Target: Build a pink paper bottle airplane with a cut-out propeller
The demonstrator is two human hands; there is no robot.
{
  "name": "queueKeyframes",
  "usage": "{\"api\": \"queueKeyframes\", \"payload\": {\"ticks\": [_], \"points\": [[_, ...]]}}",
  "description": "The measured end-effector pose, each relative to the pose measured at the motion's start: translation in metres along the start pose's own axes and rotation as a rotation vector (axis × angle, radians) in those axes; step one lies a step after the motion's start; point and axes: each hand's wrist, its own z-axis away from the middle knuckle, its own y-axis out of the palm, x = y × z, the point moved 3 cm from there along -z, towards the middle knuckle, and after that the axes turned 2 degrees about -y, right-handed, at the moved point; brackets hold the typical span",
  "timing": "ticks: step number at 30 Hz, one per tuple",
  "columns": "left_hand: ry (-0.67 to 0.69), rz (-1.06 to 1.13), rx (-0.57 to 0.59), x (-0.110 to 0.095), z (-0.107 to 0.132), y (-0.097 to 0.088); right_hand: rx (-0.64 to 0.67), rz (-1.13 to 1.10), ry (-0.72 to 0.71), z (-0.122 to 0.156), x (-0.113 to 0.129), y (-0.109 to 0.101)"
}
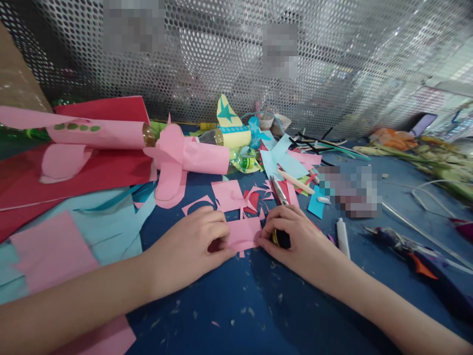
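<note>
A small piece of pink paper [244, 232] is stretched between my two hands just above the blue table. My left hand [199, 236] pinches its left end between thumb and fingers. The right end is pinched by my right hand [291, 231]. Scissors [280, 193] point away from me past the right hand's fingers, and a dark handle loop shows under the palm; whether the hand also grips them I cannot tell. Just beyond lie a pink paper square [227, 195], a curved pink offcut [197, 203] and several thin scraps.
Behind are paper-covered bottle planes, one pink [207, 157] and one yellow [234, 137], before a perforated metal screen [221, 64]. Light-blue sheets [114, 222] and red paper [111, 167] lie left. On the right are a white tube [343, 237] and a dark glue gun [417, 261].
</note>
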Motion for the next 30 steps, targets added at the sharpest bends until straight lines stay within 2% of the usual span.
{"api": "queueKeyframes", "payload": {"ticks": [2,6,11,13,15,17,19,24,30], "points": [[0.023,0.049,-0.025,0.0,0.001,0.0,0.003,0.002,-0.006,0.0,0.0,0.0],[0.164,0.091,-0.014,-0.003,0.0,-0.002,-0.011,0.014,-0.017,0.001,0.002,0.0],[0.154,0.076,0.031,0.002,-0.004,-0.005,-0.028,-0.002,-0.032,0.003,0.003,-0.003],[0.158,0.063,0.045,0.002,-0.004,-0.005,-0.059,-0.018,-0.109,0.003,0.007,-0.007],[0.173,0.054,0.042,0.001,-0.004,-0.006,-0.076,-0.029,-0.256,0.005,0.013,-0.009],[0.188,0.049,0.024,0.0,-0.003,-0.006,-0.047,-0.016,-0.386,0.008,0.019,-0.009],[0.197,0.039,0.009,-0.001,-0.003,-0.006,-0.013,0.018,-0.442,0.011,0.022,-0.006],[0.199,0.027,0.022,0.0,-0.003,-0.006,-0.019,0.109,-0.457,0.014,0.025,-0.002],[0.2,0.04,0.001,0.0,-0.002,-0.005,-0.077,0.17,-0.443,0.013,0.028,-0.008]]}}
